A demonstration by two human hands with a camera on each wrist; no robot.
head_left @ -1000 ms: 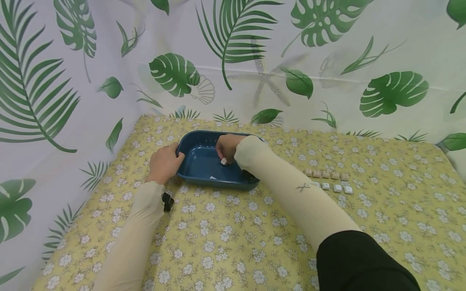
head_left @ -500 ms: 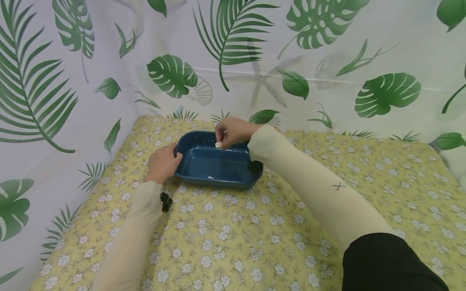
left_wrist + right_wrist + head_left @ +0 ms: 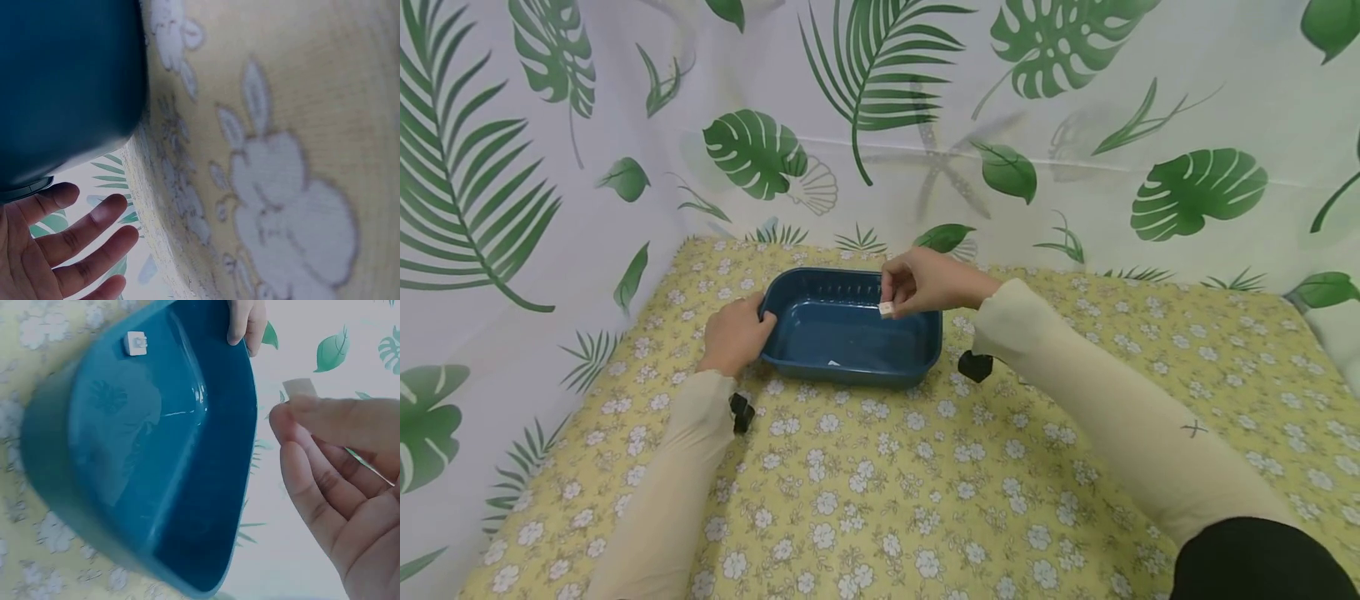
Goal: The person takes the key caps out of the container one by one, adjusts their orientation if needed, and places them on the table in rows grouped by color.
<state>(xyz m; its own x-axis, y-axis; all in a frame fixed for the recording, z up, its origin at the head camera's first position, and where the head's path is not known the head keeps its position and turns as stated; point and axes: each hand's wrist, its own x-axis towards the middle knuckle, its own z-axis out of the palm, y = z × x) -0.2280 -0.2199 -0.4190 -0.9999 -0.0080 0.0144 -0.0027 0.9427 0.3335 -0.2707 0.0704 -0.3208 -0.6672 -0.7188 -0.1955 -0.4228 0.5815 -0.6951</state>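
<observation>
A dark blue rectangular basin [image 3: 850,374] stands on the table. My left hand [image 3: 734,335] grips its left rim, thumb over the edge and fingers outside; in the left wrist view those fingers [image 3: 84,240] spread out below the basin's wall. Above the basin's back right part, my right hand [image 3: 934,282] pinches a pale keycap [image 3: 886,309] between thumb and fingertips. The same keycap [image 3: 300,389] shows partly behind the thumb in the right wrist view. A white keycap [image 3: 136,343] lies on the basin's floor near the front wall, its stem showing.
A yellow flowered cloth [image 3: 850,508] covers the table. Leaf-printed curtains [image 3: 1075,125] rise behind and at the left. Black wrist cameras [image 3: 975,366] hang at both wrists. My right sleeve [image 3: 1120,425] crosses the table's right side.
My right hand has risen from low inside the basin, then moved right with the keycap. The rows of keycaps at the right are now hidden by the sleeve. My left hand stays put.
</observation>
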